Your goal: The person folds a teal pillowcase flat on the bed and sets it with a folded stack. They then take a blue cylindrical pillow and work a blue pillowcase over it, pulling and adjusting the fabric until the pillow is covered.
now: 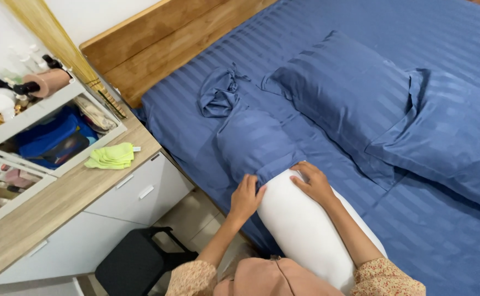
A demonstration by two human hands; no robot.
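Observation:
A white bolster [305, 230] lies on the bed, its far end inside a blue striped cover [253, 140] whose tied end is bunched near the headboard. My left hand [244, 198] grips the cover's open edge on the left side of the bolster. My right hand [312, 182] holds the same edge on the bolster's top right. Two blue striped pillows [349, 87] [453, 137] lie to the right on the blue sheet [442, 241].
A wooden headboard [163, 38] runs along the far side. To the left stand a wood-topped white drawer unit [135, 192], a folded green cloth [111, 156], white open shelves with bottles [48, 118], and a black stool [135, 260] on the tiled floor.

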